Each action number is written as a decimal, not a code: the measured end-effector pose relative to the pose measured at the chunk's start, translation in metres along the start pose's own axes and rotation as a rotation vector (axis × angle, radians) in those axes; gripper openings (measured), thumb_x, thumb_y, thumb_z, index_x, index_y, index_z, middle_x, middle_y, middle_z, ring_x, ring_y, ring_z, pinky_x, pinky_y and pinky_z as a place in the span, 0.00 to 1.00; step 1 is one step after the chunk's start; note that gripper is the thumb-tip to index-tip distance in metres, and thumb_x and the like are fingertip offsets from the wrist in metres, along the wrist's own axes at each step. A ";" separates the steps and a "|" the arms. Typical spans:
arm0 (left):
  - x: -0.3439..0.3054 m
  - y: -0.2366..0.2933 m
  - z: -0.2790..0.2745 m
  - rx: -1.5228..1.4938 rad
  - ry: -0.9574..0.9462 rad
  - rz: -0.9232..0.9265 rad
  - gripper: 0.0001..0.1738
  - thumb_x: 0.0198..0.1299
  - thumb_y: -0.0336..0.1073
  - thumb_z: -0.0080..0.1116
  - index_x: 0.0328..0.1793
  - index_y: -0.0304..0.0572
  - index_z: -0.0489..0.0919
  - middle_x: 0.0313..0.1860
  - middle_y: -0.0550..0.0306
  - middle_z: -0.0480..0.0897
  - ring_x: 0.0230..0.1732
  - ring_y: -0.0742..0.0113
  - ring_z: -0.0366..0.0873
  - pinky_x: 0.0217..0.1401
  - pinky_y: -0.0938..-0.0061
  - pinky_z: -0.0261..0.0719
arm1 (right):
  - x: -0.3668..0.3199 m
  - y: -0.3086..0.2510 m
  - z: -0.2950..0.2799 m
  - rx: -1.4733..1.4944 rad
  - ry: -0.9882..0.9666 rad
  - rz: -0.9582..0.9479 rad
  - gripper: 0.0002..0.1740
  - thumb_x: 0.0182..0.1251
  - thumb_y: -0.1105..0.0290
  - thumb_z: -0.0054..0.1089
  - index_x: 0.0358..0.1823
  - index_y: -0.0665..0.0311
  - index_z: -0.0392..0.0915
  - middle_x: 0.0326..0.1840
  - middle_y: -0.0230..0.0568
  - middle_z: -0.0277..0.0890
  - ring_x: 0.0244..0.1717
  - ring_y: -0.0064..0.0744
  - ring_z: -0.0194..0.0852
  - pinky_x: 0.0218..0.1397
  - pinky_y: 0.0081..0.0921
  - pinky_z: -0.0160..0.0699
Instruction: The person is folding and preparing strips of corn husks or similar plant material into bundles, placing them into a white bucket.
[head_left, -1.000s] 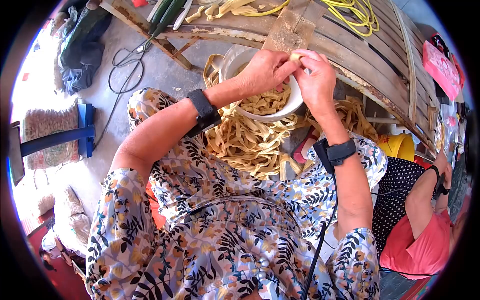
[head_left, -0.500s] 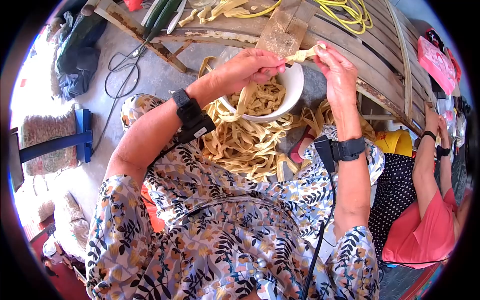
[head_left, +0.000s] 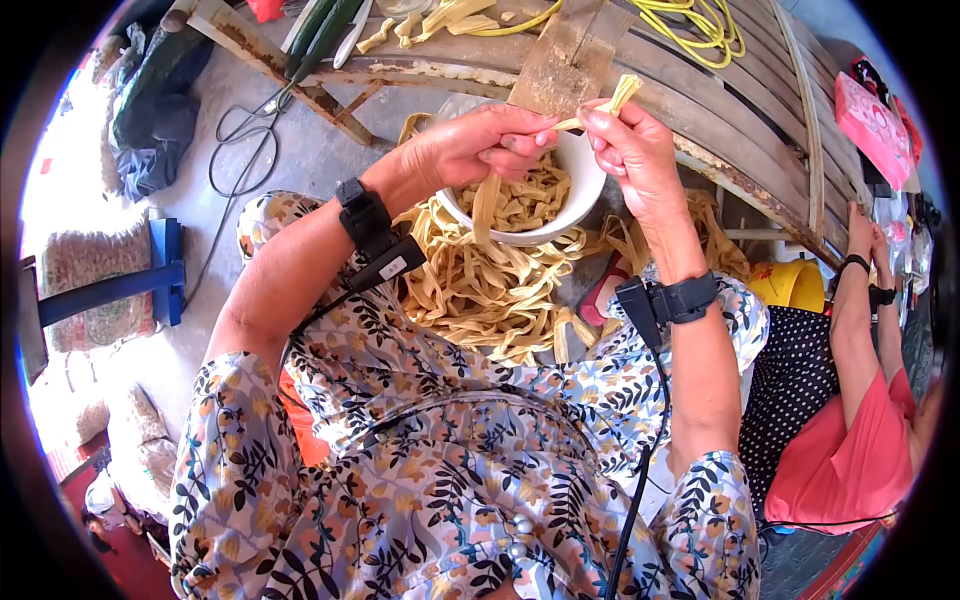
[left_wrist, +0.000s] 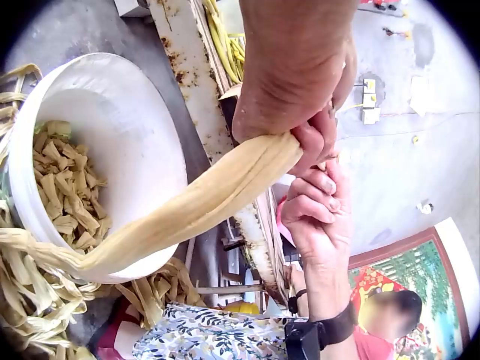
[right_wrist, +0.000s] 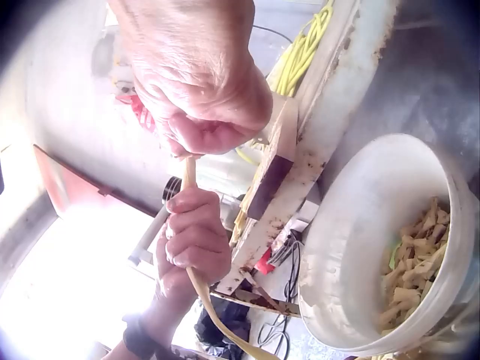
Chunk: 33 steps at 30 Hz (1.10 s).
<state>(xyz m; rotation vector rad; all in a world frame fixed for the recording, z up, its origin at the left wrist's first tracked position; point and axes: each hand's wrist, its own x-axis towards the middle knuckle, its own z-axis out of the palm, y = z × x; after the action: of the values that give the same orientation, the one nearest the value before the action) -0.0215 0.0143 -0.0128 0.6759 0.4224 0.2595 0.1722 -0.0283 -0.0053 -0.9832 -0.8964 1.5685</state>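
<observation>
My left hand (head_left: 490,145) grips a long, pale yellow pliable strip (left_wrist: 202,195), which hangs from it across the white bucket (left_wrist: 142,127) toward the floor. Close beside it, my right hand (head_left: 640,160) pinches the same strip near its end. A short, bunched strip end (head_left: 625,92) sticks up above the right thumb and forefinger. In the right wrist view a narrow stretch of strip (right_wrist: 189,174) spans the gap between the hands. Below, the bucket holds short, folded strip pieces (left_wrist: 64,180).
A heap of loose strips (head_left: 490,295) lies on the floor before my knees. Behind the bucket stands a slatted bench (head_left: 740,130) with a rusty edge, bearing a wooden board (head_left: 565,70) and yellow cord (head_left: 690,30). Another person (head_left: 850,440) sits at right, near a yellow bucket (head_left: 790,285).
My hands were together, then drew apart with the strip stretched between them. Now the right hand is back nearer the left, lower, with the strip end standing up above its fingers.
</observation>
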 end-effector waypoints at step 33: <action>0.060 0.084 -0.032 1.297 0.767 0.763 0.12 0.56 0.39 0.53 0.31 0.38 0.80 0.18 0.66 0.73 0.21 0.80 0.63 0.24 0.82 0.63 | 0.082 -0.022 -0.013 0.018 0.412 -0.302 0.08 0.57 0.69 0.59 0.31 0.68 0.75 0.21 0.37 0.73 0.16 0.17 0.64 0.19 0.13 0.66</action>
<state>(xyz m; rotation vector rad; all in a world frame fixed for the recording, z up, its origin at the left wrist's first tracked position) 0.0091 0.1173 0.0014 2.0352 1.0792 1.0211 0.1813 0.0573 -0.0026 -1.0542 -0.7002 1.0667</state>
